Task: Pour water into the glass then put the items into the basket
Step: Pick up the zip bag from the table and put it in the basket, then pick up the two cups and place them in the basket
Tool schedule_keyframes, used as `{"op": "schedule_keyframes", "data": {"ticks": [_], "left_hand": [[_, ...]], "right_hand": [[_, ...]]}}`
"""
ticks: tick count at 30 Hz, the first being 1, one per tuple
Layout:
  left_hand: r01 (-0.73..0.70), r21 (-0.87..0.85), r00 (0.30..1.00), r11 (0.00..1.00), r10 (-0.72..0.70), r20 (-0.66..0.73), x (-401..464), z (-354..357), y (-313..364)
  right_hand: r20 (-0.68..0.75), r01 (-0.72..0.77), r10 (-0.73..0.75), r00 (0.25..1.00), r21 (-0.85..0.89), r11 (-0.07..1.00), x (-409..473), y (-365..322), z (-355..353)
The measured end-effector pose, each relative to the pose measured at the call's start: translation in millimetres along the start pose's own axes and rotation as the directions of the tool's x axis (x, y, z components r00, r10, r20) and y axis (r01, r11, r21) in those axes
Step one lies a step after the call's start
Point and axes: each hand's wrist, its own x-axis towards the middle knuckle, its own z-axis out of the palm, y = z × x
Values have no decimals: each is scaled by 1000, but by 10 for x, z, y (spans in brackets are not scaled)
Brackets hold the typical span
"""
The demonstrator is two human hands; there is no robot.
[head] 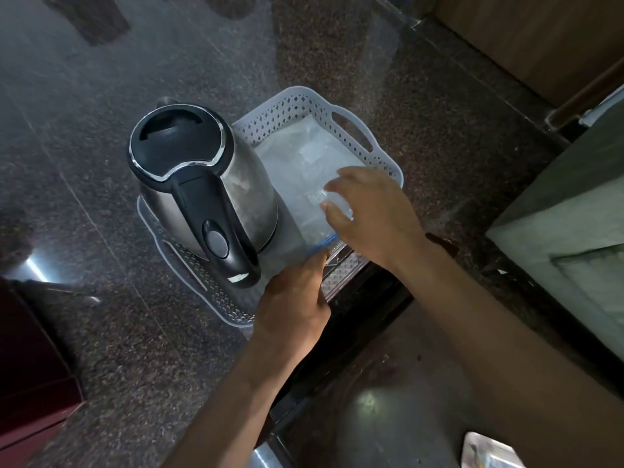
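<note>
A white perforated basket (354, 131) stands on the dark granite counter near its front edge. A steel electric kettle (202, 184) with a black lid and handle stands upright in the basket's left half. In the right half lies a clear plastic bag (297, 157) with a blue zip strip. My right hand (374, 217) hovers over the bag, thumb and fingers curled round a clear glass (339, 201) that is hard to make out. My left hand (293, 302) pinches the bag's blue-striped near edge beside the kettle handle.
The granite counter (101, 96) stretches left and back from the basket. A dark red box (30, 366) sits at the lower left. The counter's front edge runs below my arms, with floor beyond it. A grey-green cushioned thing (574, 214) stands at the right.
</note>
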Motion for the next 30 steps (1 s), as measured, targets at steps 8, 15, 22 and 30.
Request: {"op": "schedule_keyframes", "data": {"ticks": [8, 15, 22, 30], "left_hand": [[-18, -14, 999, 1000, 17, -30, 6, -43, 19], [-169, -90, 963, 981, 145, -226, -188, -24, 159], [-430, -51, 881, 901, 407, -241, -528, 242, 680], [-575, -283, 802, 768, 598, -8, -1151, 874, 1729]], "right_hand": [[319, 107, -21, 948, -253, 962, 204, -40, 26], [-7, 120, -120, 993, -24, 993, -302, 115, -97], [-418, -110, 267, 868, 363, 925, -1691, 471, -131], [-393, -507, 659, 641, 427, 748, -3603, 1187, -105]]}}
